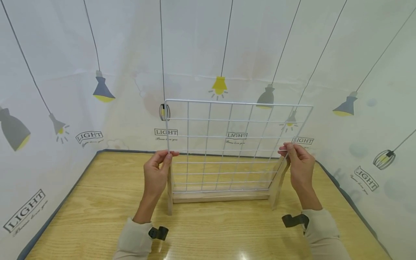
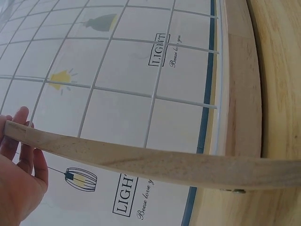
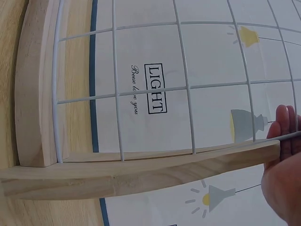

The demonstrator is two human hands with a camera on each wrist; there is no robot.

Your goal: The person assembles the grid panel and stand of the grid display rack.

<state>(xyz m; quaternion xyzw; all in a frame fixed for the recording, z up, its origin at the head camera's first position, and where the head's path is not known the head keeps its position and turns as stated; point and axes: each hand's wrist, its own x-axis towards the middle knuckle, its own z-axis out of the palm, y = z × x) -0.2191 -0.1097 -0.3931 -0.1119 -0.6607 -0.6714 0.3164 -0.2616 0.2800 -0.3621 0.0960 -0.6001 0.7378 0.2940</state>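
Note:
A white wire grid panel (image 1: 221, 144) stands upright, leaning slightly back, in a wooden stand. Its lower edge meets the wooden crossbar (image 1: 221, 197), between a left wooden side piece (image 2: 141, 157) and a right wooden side piece (image 3: 141, 176). My left hand (image 1: 156, 173) pinches the panel's left edge wire between thumb and fingers, close to the top of the left side piece. On the opposite edge, my right hand (image 1: 299, 164) pinches the wire near the right side piece's top. Both hands sit at about the same height.
The stand rests on a wood-grain table (image 1: 208, 231). Behind and around it hangs a pale cloth (image 1: 195, 47) printed with lamps and LIGHT lettering. Black straps (image 1: 159, 233) stick out at the sleeve cuffs. A metal fastener (image 2: 239, 190) shows under the left side piece.

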